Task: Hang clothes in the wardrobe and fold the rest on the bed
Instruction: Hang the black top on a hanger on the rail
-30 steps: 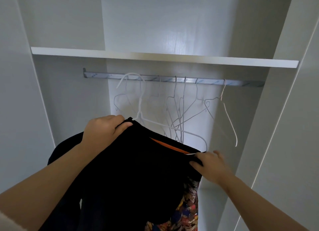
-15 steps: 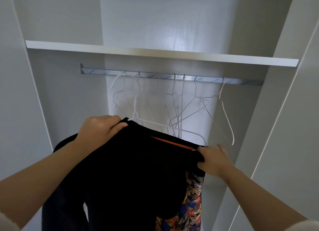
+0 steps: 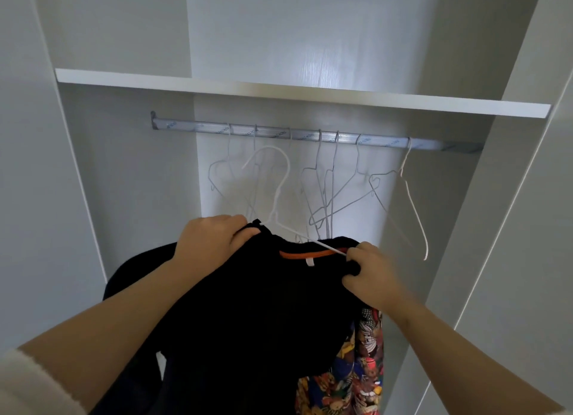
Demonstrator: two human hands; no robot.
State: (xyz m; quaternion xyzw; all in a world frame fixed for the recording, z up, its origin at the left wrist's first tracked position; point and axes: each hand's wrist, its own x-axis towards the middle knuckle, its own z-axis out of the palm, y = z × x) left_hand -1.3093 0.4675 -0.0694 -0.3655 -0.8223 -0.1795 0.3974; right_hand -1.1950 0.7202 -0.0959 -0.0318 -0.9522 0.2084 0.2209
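The left hand has its fingers curled over one shoulder of a black knitted top with an orange band inside the neckline, gripping the cloth near the base of a thin white wire hanger. The right hand pinches the other shoulder of the top, with its fingertips at the end of that hanger's sloping arm. The top is draped on this hanger and held up between both hands in front of the open white wardrobe. The hanger's hook points up and sits below the grey metal rail, apart from it. Part of the black top hangs down over the left forearm. A brightly patterned multicoloured fabric hangs just under the right hand, beside the black top. On the rail hang several empty grey wire hangers and, further right, an empty white wire hanger. A flat white shelf runs across above the rail.
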